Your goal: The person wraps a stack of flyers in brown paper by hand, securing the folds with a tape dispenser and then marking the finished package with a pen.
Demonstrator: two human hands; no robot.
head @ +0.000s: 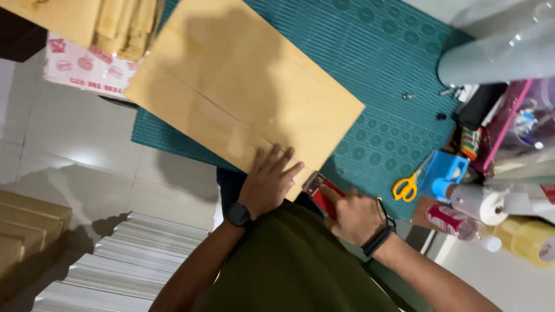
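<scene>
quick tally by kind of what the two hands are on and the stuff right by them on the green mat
brown paper sheet: 1, under left hand
red stapler: 1, in right hand
yellow-handled scissors: 1
green mat: 1
total: 4

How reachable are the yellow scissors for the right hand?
Probably yes: the yellow scissors lie close beside the right hand on the green mat, nothing between, though that hand grips a red tool.
</scene>
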